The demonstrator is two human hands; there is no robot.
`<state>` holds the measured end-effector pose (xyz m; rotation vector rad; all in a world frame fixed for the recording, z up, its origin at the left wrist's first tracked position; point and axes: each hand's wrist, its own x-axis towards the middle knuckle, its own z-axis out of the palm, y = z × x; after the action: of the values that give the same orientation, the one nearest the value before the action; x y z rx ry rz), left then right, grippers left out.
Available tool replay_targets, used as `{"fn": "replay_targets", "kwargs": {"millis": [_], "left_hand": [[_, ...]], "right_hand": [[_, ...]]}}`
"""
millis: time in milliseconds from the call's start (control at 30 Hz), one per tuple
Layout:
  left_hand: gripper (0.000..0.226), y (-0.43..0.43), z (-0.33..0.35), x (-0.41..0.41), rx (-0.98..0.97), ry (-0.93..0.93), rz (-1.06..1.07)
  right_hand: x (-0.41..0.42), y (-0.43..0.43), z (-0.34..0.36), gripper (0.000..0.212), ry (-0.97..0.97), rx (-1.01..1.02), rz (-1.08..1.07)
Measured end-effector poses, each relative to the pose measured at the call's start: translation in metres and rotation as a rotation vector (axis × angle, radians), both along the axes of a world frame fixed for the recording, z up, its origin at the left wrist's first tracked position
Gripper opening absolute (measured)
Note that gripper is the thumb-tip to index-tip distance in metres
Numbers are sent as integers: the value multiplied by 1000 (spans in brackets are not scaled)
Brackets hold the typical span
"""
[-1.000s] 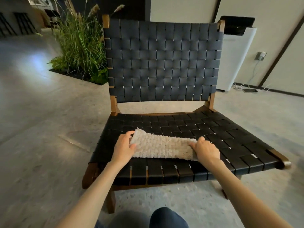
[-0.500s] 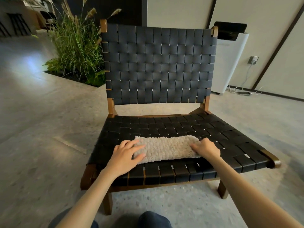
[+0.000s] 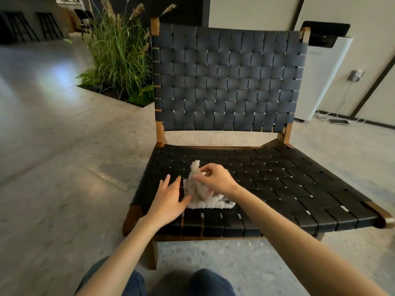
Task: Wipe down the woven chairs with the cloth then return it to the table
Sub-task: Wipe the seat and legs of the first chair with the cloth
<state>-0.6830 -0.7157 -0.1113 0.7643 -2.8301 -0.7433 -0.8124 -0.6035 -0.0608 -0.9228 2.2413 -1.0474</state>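
Right now I see the cloth [image 3: 199, 196] bunched on the front-left part of the chair [image 3: 226, 77] seat, one fold pulled up into a peak, the rest lying on the black straps. Right hand [image 3: 213, 178] pinches that raised fold btwn thumb and curled fingers, w/ the wrist over the cloth's right end. Left hand [image 3: 171, 198] lies flat on the seat just beside the cloth, fingers straight and spread, thumb touching the cloth's lower-left edge; it grips nothing. Bkgd: tall grass plant [image 3: 119, 56] behind the chair's left post, white appliance [image 3: 320, 82] by the wall at right.
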Motion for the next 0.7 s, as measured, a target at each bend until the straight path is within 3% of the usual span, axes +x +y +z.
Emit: {"fn": "replay_targets", "kwargs": {"millis": [67,200,333,467,700], "left_hand": [[68,-7,2,11,-59,7,41],[53,-30,9,31,-145,9,116],[49,-45,12,45,-124,-40,161],[47,-51,7,55,-1,-24,167],[42,-55,-1,65,355,261,319]], "right_hand": [[3,-4,-4,30,-17,21,104],[-16,-3,-15,34,524,76,104],[-16,-2,-51,60,304,490,291],[-3,-1,-59,66,299,411,284],[71,-25,-50,59,395,283,391]]}}
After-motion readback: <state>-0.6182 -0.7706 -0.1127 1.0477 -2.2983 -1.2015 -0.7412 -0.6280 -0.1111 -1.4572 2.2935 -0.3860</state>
